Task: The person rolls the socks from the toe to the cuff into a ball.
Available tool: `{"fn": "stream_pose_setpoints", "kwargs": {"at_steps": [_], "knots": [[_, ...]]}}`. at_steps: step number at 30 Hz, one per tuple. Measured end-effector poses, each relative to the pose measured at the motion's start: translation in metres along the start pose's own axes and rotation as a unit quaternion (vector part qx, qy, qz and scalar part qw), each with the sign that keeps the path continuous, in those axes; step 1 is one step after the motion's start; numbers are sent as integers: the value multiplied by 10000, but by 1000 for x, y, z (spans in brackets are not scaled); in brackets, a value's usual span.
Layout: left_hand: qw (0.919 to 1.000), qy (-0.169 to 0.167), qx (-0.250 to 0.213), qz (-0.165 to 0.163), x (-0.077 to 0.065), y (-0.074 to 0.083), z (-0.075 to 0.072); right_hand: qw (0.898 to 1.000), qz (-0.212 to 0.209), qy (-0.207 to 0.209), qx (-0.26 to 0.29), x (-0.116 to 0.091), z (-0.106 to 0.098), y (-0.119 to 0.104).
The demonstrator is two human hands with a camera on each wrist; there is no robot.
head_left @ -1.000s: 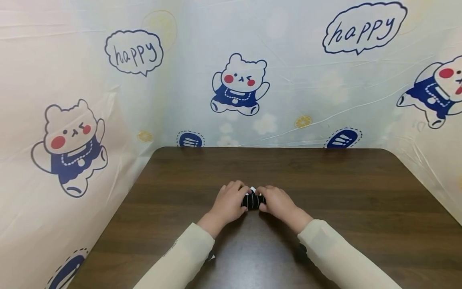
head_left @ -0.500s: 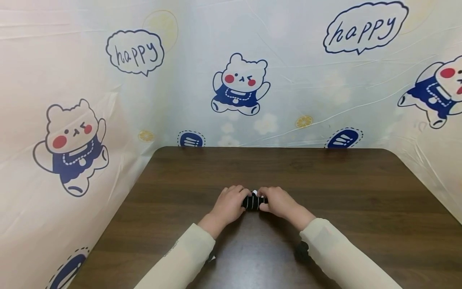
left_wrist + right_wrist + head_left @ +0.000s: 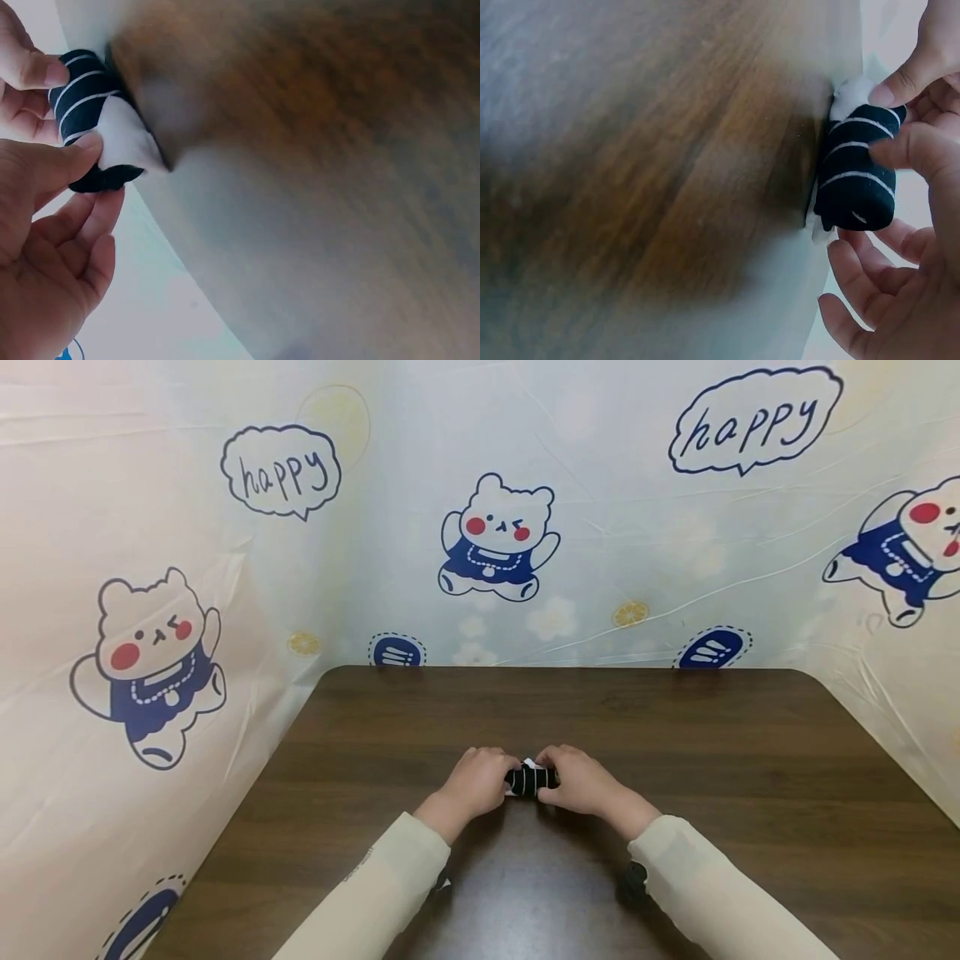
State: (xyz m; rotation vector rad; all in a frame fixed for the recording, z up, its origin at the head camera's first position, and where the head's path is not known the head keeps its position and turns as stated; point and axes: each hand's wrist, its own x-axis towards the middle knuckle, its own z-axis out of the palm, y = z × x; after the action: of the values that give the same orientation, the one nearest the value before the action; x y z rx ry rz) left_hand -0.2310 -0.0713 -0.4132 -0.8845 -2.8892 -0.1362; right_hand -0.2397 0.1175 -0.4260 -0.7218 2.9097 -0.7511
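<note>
Striped black cloth roll [image 3: 531, 781], held at both ends.
I see the left hand [image 3: 478, 782] pinching one end, the right hand [image 3: 583, 783] gripping the other, on the brown bench [image 3: 675, 727].

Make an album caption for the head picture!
Left hand and right hand hold a striped black roll at a brown table, winking bear behind.

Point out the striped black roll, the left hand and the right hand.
Striped black roll [image 3: 849, 163], right wrist view: on its dark striped side.
Left hand [image 3: 477, 781], head view: back of the hand.
Right hand [image 3: 581, 781], head view: back of the hand.
</note>
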Motion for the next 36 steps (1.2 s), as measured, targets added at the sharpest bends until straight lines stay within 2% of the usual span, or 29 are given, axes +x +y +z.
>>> {"fn": "stream_pose_setpoints", "kwargs": {"at_steps": [6, 15, 30, 36], "knots": [[9984, -418, -378, -73, 3, 1, -5, 9996, 57, -160, 242, 3, 2, 3], [9877, -1070, -1107, -279, 7, 2, -10, 9966, 101, -591, 567, 8, 3, 6], [9784, -1479, -1358, -489, 14, 1, -16, 9843, 100, -1529, 880, 22, -9, 3], [9768, -1502, -1441, -502, 14, 1, -16, 9823, 12, -1602, 976, 22, -9, 3]]}}
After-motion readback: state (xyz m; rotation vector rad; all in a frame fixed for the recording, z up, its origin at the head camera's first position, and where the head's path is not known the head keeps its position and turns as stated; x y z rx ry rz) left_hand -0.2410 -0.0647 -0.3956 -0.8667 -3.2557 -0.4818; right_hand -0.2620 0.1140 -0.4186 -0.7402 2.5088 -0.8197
